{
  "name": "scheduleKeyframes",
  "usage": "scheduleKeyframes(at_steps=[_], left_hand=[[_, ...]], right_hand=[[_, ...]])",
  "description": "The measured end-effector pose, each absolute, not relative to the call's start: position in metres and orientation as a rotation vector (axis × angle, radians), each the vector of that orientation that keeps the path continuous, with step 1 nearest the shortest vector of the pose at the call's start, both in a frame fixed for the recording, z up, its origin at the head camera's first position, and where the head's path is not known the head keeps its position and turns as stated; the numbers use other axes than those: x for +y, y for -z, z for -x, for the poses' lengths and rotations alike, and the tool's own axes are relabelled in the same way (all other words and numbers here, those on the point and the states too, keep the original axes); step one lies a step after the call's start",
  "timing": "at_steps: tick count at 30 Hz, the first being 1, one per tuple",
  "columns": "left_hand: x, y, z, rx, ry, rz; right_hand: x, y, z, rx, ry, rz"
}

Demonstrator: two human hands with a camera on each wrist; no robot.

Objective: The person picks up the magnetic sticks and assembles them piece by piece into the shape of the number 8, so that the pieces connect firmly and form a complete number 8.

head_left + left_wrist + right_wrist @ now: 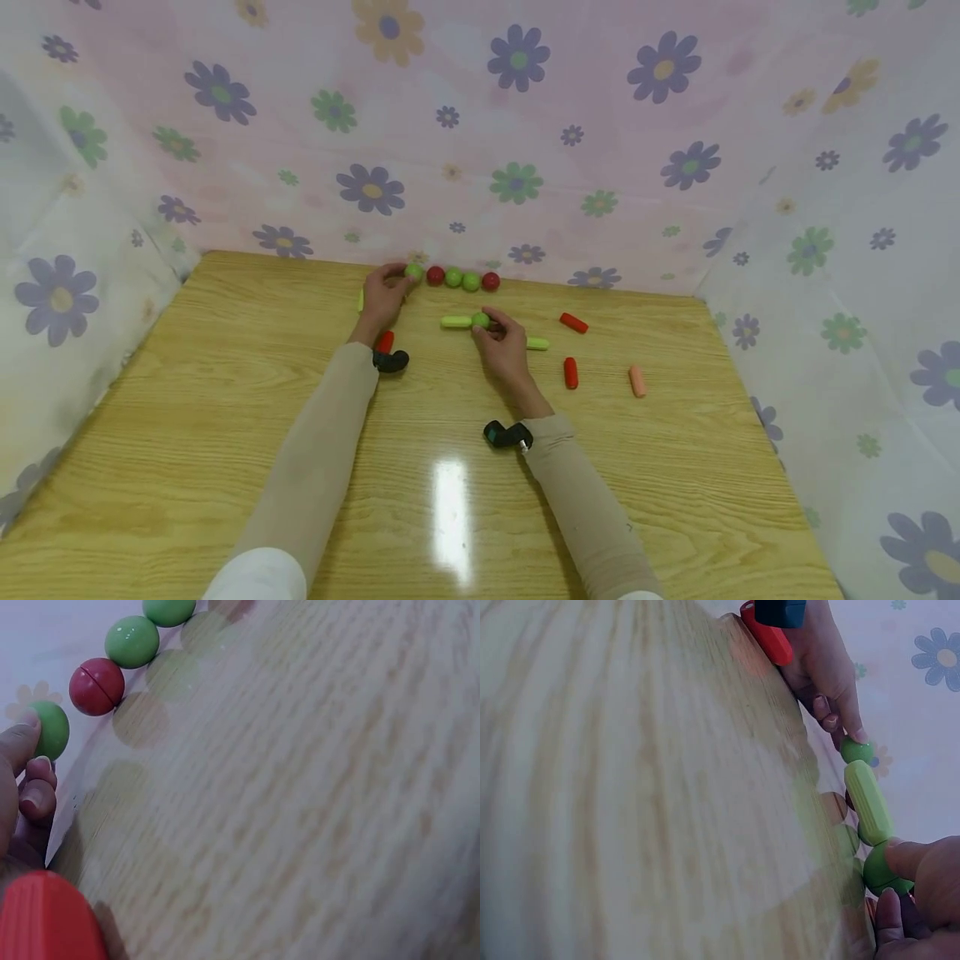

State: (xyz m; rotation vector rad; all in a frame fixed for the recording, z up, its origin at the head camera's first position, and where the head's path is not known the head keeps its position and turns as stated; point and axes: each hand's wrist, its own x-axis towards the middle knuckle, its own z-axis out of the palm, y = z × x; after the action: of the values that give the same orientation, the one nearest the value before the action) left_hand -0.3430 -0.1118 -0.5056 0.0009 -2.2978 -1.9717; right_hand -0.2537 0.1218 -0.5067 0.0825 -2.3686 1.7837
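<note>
At the back of the table my left hand (381, 303) pinches a green ball (413, 272) between thumb and fingers, at the left end of a row of balls. In the left wrist view a small gap parts this green ball (52, 730) from the neighbouring red ball (97, 687). Nearer the middle, my right hand (506, 350) pinches another green ball (480, 320). A ribbed light green stick (455, 322) lies just left of that ball, its end right at it. The right wrist view shows thumb and fingers on opposite sides of the green ball (885, 868).
The row continues rightward with green balls (462, 279) and a red ball (491, 282). Red sticks (571, 373) and a pink stick (637, 382) lie to the right. Light green sticks (537, 343) and a red stick (386, 342) lie beside my hands. A flowered curtain (517, 183) borders the table.
</note>
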Motion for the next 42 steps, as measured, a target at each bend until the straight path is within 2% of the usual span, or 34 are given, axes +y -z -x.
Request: scheduleKeyframes(at_steps=[8,42], left_hand=[[-0.115,0.506,0.339,-2.284,2.001,-0.021],[-0.116,0.508,0.303,-2.471,1.869,0.246]], right_hand=[[0.121,0.509,0.257,-2.350,-1.832,-0.063],[0.121,0.508,0.256,-2.367,-1.790,-0.014]])
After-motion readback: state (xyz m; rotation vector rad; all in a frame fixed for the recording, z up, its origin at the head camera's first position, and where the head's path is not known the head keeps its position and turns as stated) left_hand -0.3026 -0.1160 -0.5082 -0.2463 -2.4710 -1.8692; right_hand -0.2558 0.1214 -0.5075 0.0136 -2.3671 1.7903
